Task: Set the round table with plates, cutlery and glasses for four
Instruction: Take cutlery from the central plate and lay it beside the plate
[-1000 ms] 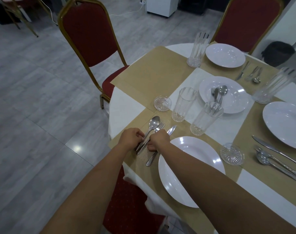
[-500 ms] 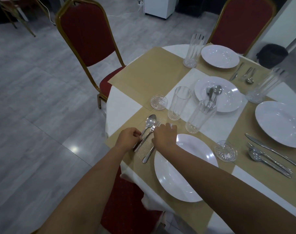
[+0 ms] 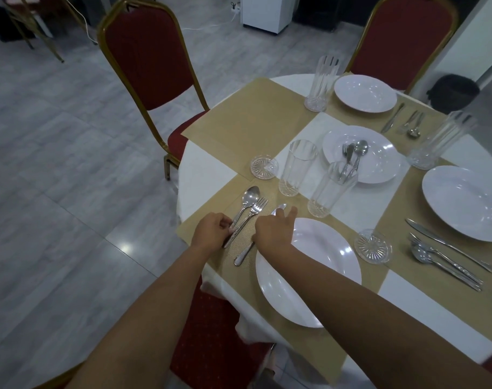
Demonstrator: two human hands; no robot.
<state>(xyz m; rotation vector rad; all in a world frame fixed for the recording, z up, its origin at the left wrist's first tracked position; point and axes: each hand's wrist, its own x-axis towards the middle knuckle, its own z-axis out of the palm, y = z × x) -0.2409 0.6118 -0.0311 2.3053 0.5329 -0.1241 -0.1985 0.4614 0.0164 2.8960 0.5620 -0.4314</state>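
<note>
Left hand point(image 3: 211, 231) has its fingers curled in on the handle end of the spoon point(image 3: 249, 199), with the fork point(image 3: 256, 210) lying tight against it; whether the fork is pinched too I can't make out from where I stand. Right hand point(image 3: 272, 230) is spread loose, fingers straight and resting on the knife point(image 3: 243, 255), whose tip pokes out past the fingertips and whose handle trails back beside the rim of the near plate point(image 3: 309, 270). All three pieces lie on the tan placemat point(image 3: 199, 228) to the left of that plate, angled a little rather than square to the table edge. To my eye this is the straightening step, and it would go best by sliding the pieces flat on the mat, not lifting them: bring the handle ends level, keep spoon, fork and knife parallel, and leave a narrow even gap to the plate. The nearer glass point(image 3: 331, 189) stands close to the right fingertips and the forearm crosses the plate, so any push should be short and low. One mat by the far chair has no plate yet.
</note>
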